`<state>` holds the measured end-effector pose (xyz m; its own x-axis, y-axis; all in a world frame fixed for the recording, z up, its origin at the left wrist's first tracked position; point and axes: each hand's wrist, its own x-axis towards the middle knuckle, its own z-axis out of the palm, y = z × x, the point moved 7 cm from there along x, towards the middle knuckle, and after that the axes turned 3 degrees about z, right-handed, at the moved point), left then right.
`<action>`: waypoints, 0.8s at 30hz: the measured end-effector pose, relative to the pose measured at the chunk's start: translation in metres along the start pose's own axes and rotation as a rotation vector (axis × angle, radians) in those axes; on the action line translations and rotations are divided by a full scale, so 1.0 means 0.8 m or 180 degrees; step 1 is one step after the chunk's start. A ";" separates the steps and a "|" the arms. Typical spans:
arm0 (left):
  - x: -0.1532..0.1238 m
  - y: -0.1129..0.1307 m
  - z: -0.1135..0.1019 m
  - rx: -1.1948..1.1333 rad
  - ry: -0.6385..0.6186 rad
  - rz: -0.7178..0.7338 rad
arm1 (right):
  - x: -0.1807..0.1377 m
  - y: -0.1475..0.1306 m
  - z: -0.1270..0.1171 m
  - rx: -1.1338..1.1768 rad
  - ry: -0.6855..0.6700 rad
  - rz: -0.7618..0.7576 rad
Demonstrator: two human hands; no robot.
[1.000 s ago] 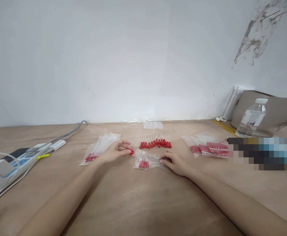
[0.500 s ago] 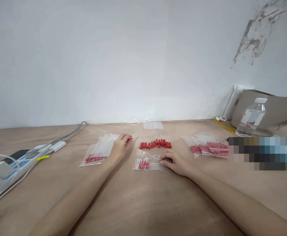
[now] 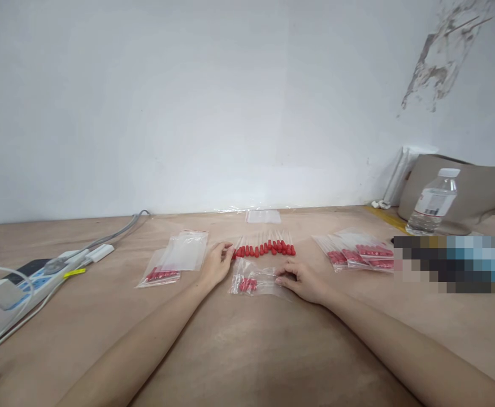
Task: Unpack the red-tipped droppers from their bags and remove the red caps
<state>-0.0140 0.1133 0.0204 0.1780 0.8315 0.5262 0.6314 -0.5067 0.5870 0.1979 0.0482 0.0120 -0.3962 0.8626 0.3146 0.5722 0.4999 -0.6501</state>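
My left hand has its fingertips closed at a red-bulbed dropper, at the left end of a row of droppers. Their red bulbs point toward me and their thin clear tubes point to the wall. Nearer to me lies a clear plastic bag with several red-bulbed droppers inside, bulbs on the left. My right hand pinches the bag's right end between thumb and fingers.
Filled bags lie to the right; flat bags partly cover a filled bag on the left. More flat bags lie by the wall. A power strip with cables and a water bottle flank the work area.
My left hand has moved right and slightly toward me, bringing a dropper from beside the flat bags to the row's left end. My right hand stays on the bag.
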 end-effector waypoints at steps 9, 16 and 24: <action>-0.013 0.006 -0.010 0.0062 0.0010 -0.0090 | -0.002 0.002 -0.007 -0.0098 -0.0034 -0.0141; -0.005 -0.012 -0.004 -0.0300 0.0073 -0.0362 | -0.004 -0.001 -0.009 -0.0181 0.0000 -0.0112; -0.013 0.002 -0.013 -0.0109 0.0143 -0.0188 | -0.004 -0.001 -0.008 -0.0202 -0.0023 -0.0162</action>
<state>-0.0229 0.1010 0.0225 0.1066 0.8494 0.5168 0.6134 -0.4653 0.6382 0.2034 0.0454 0.0163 -0.4309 0.8354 0.3411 0.5954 0.5473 -0.5882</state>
